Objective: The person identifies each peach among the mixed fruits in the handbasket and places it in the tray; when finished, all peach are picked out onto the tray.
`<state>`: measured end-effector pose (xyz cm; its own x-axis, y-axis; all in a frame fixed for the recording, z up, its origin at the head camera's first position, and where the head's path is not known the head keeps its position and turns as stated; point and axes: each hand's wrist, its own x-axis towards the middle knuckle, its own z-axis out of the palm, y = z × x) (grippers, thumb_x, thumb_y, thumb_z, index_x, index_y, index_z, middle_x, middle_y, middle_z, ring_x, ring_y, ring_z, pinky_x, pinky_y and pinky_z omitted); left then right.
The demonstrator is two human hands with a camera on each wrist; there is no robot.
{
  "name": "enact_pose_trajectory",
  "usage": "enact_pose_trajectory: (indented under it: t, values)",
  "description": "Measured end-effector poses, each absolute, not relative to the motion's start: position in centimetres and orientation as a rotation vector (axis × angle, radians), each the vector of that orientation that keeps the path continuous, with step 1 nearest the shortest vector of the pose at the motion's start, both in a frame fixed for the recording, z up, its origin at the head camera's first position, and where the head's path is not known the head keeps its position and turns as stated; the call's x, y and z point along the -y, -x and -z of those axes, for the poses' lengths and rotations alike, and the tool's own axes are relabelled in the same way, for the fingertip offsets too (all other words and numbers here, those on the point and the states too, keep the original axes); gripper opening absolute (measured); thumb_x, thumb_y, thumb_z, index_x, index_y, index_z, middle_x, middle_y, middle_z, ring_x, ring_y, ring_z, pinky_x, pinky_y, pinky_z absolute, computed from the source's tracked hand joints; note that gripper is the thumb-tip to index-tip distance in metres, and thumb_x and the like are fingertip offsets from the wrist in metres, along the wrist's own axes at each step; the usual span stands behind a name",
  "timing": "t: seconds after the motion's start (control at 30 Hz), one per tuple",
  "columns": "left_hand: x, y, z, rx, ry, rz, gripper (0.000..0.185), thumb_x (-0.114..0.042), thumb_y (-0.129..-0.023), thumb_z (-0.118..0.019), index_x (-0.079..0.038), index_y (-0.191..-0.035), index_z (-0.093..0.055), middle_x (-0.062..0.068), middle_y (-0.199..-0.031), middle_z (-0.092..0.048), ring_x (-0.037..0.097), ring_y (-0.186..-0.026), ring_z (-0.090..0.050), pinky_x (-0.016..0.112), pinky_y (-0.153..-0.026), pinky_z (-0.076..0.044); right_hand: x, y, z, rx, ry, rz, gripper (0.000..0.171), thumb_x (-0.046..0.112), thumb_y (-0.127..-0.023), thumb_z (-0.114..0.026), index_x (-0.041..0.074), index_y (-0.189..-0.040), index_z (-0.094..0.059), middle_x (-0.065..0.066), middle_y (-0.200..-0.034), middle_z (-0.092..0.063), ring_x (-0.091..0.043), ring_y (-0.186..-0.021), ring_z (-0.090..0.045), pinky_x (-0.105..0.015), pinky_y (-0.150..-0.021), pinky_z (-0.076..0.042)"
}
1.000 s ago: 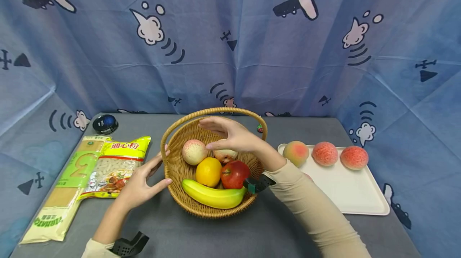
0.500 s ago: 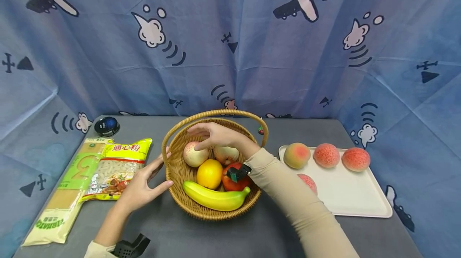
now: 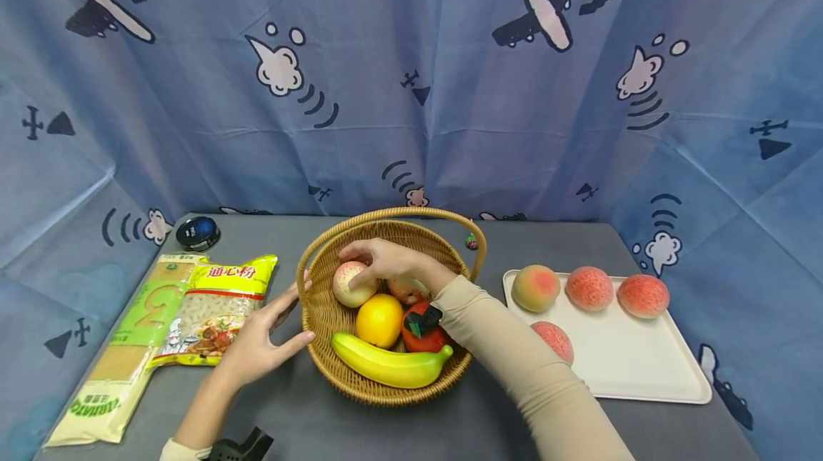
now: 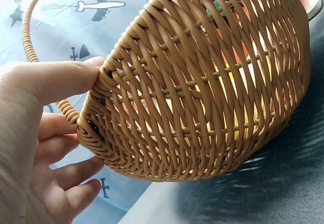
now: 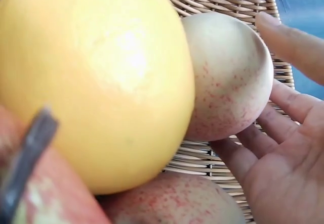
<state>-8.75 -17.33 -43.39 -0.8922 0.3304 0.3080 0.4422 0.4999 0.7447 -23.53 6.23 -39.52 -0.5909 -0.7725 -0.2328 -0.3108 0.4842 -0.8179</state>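
A wicker basket (image 3: 388,397) with an arched handle stands mid-table. In it lie a banana (image 3: 391,362), an orange (image 3: 379,321), a red apple (image 3: 434,338) partly behind the wrist camera, and two pale, pink-speckled fruits. My right hand (image 3: 392,261) is down in the basket at the left one, a pale peach (image 5: 230,77); its fingers reach along one side and the thumb tip is near the other. The second pale fruit (image 5: 174,204) is partly under that arm. My left hand (image 3: 263,336) touches the basket's left rim (image 4: 119,57) with spread fingers and thumb.
At right, a white tray (image 3: 643,368) bears several pink peaches (image 3: 589,288). On the left lie a noodle packet (image 3: 128,347), a yellow macaroni bag (image 3: 215,311) and a round dark tin (image 3: 198,233). A blue curtain (image 3: 360,89) hangs behind the table.
My right hand has moved left and down from above the basket to the pale peach. My left hand stays at the rim. The whole view has shifted slightly.
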Motion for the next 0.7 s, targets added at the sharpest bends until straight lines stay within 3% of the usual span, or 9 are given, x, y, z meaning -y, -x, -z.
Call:
enact_pose_trajectory:
  t: [0.43, 0.7]
  values:
    - [17.27, 8.68, 43.44, 2.590, 0.685, 1.360, 0.065, -0.013, -0.084, -0.071, -0.004, -0.142, -0.043, 0.016, -0.148, -0.040, -0.005, -0.132, -0.030, 0.007, -0.100, -0.032, -6.01, 23.58, 39.91, -2.216, 0.874, 0.904, 0.056, 0.018, -0.081, -0.075, 0.004, -0.131, -0.054, -0.008, -0.130, -0.058, -0.016, -0.115, -0.053, -0.023, -0.100, -0.043]
    - [17.27, 8.69, 43.27, 2.619, 0.672, 1.340, 0.066, -0.015, -0.085, -0.071, -0.007, -0.143, -0.042, 0.014, -0.149, -0.040, -0.002, -0.132, -0.031, 0.011, -0.100, -0.034, -6.08, 23.41, 39.72, -2.213, 0.846, 0.909, 0.052, 0.018, -0.080, -0.076, 0.007, -0.128, -0.058, -0.004, -0.124, -0.062, -0.011, -0.103, -0.056, -0.019, -0.091, -0.046]
